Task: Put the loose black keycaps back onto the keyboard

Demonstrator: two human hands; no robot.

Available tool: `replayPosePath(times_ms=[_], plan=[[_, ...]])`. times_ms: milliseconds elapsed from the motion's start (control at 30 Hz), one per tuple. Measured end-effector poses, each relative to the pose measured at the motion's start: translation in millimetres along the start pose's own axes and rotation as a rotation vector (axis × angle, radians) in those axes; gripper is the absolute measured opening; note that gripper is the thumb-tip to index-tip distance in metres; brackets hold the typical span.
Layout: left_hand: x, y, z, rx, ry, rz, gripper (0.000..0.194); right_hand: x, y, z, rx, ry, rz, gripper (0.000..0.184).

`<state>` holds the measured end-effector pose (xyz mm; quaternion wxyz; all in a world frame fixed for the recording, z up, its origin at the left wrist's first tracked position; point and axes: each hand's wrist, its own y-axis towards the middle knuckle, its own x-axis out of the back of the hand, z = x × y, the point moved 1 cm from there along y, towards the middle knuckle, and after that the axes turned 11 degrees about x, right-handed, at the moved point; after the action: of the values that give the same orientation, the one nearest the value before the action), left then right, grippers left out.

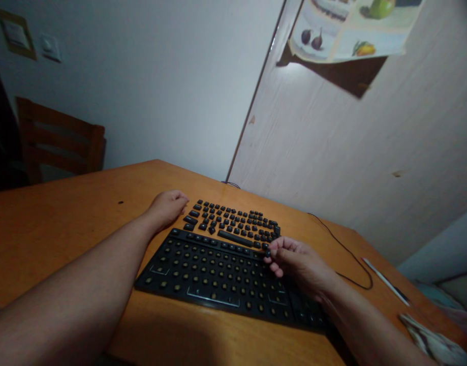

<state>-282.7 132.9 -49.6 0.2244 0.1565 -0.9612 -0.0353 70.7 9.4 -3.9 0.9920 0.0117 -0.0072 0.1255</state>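
Note:
A black keyboard (203, 272) lies on the wooden table with its top row of keys in place and most of its key stems bare. Loose black keycaps (233, 223) are laid out behind it in keyboard order, among them a long space bar (235, 238). My right hand (294, 259) pinches a small black keycap (267, 252) between thumb and fingers, over the keyboard's right upper part. On the table left of the loose keycaps rests my left hand (168, 207), its fingers curled closed. Whatever its fingers may hold is hidden.
A black cable (355, 259) curves over the table's right side, near a thin white stick-like item (385, 280) and a crumpled cloth (427, 335). One small dark piece (121, 202) lies to the left. Behind the table are a wooden chair (61, 137) and a wall (160, 91).

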Motion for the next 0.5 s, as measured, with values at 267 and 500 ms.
replayPosePath(times_ms=[267,500], plan=[[-0.2,1.8,3.6,0.017,-0.013,0.011,0.026,-0.9,-0.9,2.1,-0.009,-0.01,0.004,0.016],[-1.0,1.9,3.1,0.017,-0.053,0.004,0.023,0.6,-1.6,3.4,0.038,-0.062,0.031,0.02]])
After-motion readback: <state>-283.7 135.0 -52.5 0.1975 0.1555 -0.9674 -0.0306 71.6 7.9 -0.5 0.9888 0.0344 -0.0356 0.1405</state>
